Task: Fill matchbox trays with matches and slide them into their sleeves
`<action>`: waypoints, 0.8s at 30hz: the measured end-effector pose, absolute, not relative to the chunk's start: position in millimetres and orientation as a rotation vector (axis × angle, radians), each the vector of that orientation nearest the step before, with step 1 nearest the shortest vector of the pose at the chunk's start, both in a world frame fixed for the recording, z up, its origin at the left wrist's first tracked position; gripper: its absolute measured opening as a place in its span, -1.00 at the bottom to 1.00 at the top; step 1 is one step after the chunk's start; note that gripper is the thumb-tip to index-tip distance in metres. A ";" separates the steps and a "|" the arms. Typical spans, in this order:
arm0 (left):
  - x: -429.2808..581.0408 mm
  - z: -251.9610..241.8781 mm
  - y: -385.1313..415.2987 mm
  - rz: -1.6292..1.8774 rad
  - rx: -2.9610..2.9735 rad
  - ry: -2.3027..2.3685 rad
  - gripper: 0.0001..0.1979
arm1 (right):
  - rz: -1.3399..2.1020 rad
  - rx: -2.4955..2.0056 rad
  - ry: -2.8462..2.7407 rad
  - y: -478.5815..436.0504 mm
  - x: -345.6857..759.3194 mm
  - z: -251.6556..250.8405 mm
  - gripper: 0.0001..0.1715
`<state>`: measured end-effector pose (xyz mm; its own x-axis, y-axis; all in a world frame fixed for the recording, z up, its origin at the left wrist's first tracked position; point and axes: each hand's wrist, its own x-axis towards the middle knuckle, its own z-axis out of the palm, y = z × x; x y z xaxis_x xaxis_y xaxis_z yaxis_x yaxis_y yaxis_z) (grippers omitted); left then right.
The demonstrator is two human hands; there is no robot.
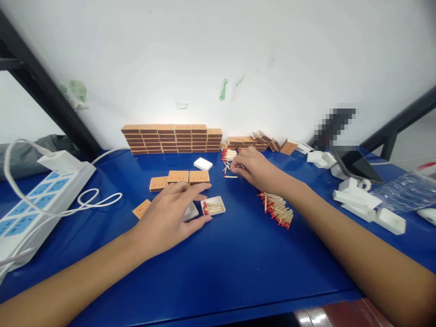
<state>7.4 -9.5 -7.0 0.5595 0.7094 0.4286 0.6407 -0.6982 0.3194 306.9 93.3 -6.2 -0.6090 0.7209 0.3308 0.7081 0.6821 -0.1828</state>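
My left hand point(166, 206) is over the table with thumb and fingers spread apart. Its thumb tip lies by the near corner of a small white matchbox tray point(220, 200) holding several red-tipped matches point(211, 208). Partly hidden under this hand is another white tray point(191, 211). My right hand point(254, 167) is curled, fingertips together at the edge of a pile of matches point(229, 155); what is between them is hidden. One loose match point(231, 176) lies just below those fingertips. Nearer me, beside the right forearm, is a second heap of matches point(277, 210).
Brown matchboxes point(166, 138) are stacked along the wall. Three more matchboxes point(178, 177) lie behind my left hand, near a white tray point(203, 164). A power strip point(44, 200) with cables is left. White trays point(356, 198), a phone point(357, 165) and a plastic bottle point(405, 190) lie right.
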 end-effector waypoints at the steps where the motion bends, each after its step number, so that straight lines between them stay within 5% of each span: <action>1: 7.5 -6.7 -9.4 0.818 2.664 1.155 -0.42 | 0.034 -1.103 -2.505 94.1 305.2 -7.2 -0.82; 24: 6.2 -8.5 -10.1 0.816 2.665 1.137 -0.40 | 0.152 -1.134 -2.523 90.0 305.1 -2.9 -0.76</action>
<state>6.2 -10.1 -8.5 0.5696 0.7013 0.4287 0.6304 -0.7074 0.3197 305.1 90.0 -2.9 -0.6083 0.7400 0.2870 0.7001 0.6706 -0.2452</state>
